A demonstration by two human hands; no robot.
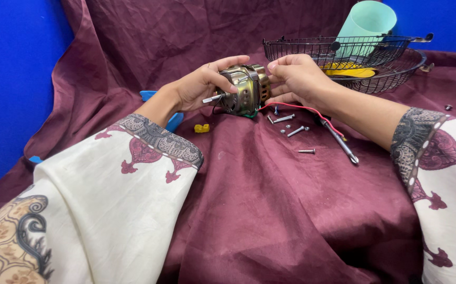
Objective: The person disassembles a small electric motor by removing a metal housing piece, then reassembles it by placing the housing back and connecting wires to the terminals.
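A wrinkled maroon cloth [270, 200] covers the tabletop and rises up against a blue wall [12, 68]. At the far right stands a black wire basket [343, 50] holding a pale green cup [367, 23] and something yellow [351, 69]. Loose screws [291, 126] lie scattered on the cloth, with a screwdriver [341, 142] just beside them. A small yellow piece [202, 128] rests near a blue plastic part [174, 121].

No packages, labels, signs, screens.
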